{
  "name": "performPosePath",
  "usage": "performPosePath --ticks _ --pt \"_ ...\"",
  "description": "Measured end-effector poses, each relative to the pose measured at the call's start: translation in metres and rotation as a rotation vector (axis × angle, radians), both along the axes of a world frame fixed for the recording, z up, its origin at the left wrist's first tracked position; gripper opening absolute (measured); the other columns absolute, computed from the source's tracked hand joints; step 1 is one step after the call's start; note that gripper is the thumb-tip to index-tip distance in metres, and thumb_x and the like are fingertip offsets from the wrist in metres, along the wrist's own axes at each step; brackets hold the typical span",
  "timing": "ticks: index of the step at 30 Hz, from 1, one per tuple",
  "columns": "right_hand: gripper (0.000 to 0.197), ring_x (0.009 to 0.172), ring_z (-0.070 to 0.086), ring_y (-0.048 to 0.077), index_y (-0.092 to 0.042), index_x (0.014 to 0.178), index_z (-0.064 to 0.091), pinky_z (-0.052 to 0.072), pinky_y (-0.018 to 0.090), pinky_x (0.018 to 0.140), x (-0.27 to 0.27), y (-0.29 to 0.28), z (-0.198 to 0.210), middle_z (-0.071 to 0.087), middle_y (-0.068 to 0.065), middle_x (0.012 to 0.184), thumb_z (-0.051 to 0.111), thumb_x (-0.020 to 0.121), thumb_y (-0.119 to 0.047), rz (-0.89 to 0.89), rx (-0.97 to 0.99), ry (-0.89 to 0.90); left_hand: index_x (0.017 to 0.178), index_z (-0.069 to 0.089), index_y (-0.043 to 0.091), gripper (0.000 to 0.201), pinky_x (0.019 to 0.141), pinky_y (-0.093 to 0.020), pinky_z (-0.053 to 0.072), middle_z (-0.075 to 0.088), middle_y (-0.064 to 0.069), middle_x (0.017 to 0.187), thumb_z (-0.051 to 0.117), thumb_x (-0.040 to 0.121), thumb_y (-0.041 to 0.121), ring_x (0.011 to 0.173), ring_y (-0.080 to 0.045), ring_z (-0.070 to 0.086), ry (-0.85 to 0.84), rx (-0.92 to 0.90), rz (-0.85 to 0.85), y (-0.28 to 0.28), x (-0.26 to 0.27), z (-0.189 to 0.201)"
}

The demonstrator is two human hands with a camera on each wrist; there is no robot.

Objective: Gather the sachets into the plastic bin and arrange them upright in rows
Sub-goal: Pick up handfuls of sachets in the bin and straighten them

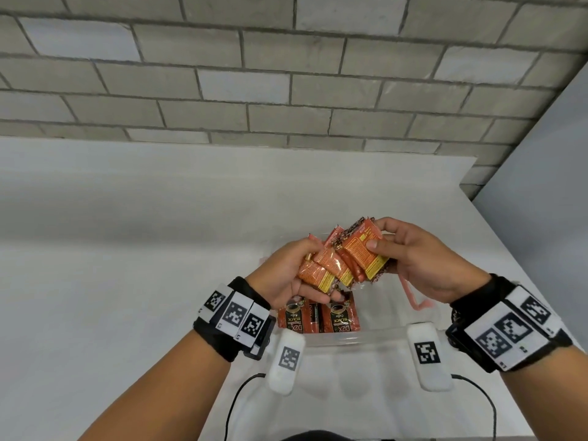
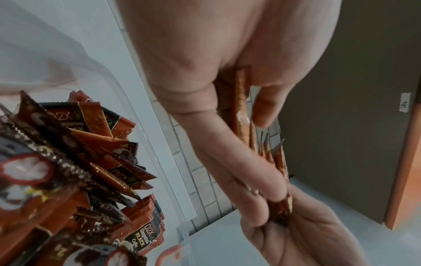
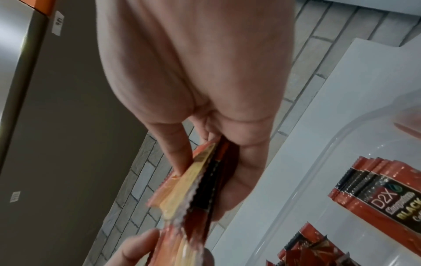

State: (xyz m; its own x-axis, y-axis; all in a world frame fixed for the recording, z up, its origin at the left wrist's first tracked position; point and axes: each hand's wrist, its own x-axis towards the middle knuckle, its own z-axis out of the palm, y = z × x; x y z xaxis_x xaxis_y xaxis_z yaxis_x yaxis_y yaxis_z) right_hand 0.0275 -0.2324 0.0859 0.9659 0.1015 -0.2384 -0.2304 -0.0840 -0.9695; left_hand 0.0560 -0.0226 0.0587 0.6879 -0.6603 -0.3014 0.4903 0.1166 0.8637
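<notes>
Head cam: I see the left hand (image 1: 288, 275) and right hand (image 1: 413, 259) both pinching one fanned bunch of sachets (image 1: 342, 259) above the clear plastic bin (image 1: 356, 333), whose walls barely show; more sachets stand inside, half hidden by the hands. L wrist cam: fingers (image 2: 227, 154) clamp the bunch edge-on, print unreadable, binned packs blurred. R wrist cam: thumb (image 3: 175, 153) presses the stack, bin cut off at right.

Wrists: you're wearing black wrist straps (image 1: 222, 337) carrying white tags printed with black square codes.
Forearms: bare, sleeveless, thin black cables (image 1: 237, 399) trailing.
</notes>
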Motion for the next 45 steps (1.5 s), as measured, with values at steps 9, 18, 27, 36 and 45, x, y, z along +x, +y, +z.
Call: performPosePath --ticks 9,18,27,36,45 --pt "0.021 0.079 0.067 0.014 -0.008 0.110 0.059 0.058 0.028 0.068 0.009 -0.002 -0.007 0.070 0.005 0.089 0.049 0.092 -0.011 -0.164 0.266 -0.012 0.107 0.061 0.012 0.018 0.075 -0.029 0.055 0.069 -0.009 0.105 0.052 0.094 0.005 0.090 -0.020 0.066 -0.210 -0.035 0.326 -0.001 0.012 -0.015" --pt "0.020 0.088 0.064 0.020 -0.011 0.112 0.059 0.054 0.036 0.078 0.012 0.020 -0.013 0.068 0.009 0.099 0.048 0.095 -0.013 -0.177 0.224 0.032 0.104 0.055 0.007 0.025 0.084 -0.036 0.056 0.063 -0.012 0.103 0.063 0.080 0.008 0.091 -0.021 0.065 -0.172 -0.187 0.304 -0.023 0.010 -0.018" --pt "0.024 0.093 0.062 0.020 -0.013 0.118 0.056 0.049 0.034 0.082 0.004 0.034 -0.008 0.068 0.006 0.103 0.046 0.097 -0.016 -0.107 0.208 0.021 0.115 0.057 0.001 0.047 0.087 -0.036 0.053 0.065 -0.016 0.110 0.068 0.077 0.028 0.100 -0.024 0.064 -0.065 -0.282 0.248 -0.034 0.009 -0.013" --pt "0.053 0.119 0.037 0.006 -0.031 0.129 0.048 0.041 0.011 0.093 -0.003 0.034 0.004 0.038 -0.011 0.127 0.070 0.081 -0.039 -0.110 -0.611 -0.261 0.106 0.063 0.004 0.033 0.075 -0.039 0.056 0.065 -0.021 0.099 0.049 0.078 0.014 0.086 -0.029 0.066 0.217 -0.406 0.231 -0.042 0.006 -0.011" --pt "0.109 0.125 0.032 0.004 -0.042 0.147 0.002 0.025 0.030 0.109 -0.008 0.034 0.011 0.040 -0.012 0.137 0.079 0.069 -0.046 0.378 -0.981 -0.561 0.073 0.070 0.012 0.009 0.057 -0.025 0.051 0.063 -0.006 0.067 0.065 0.065 0.011 0.062 -0.016 0.064 0.134 -0.385 0.076 -0.042 0.003 -0.010"
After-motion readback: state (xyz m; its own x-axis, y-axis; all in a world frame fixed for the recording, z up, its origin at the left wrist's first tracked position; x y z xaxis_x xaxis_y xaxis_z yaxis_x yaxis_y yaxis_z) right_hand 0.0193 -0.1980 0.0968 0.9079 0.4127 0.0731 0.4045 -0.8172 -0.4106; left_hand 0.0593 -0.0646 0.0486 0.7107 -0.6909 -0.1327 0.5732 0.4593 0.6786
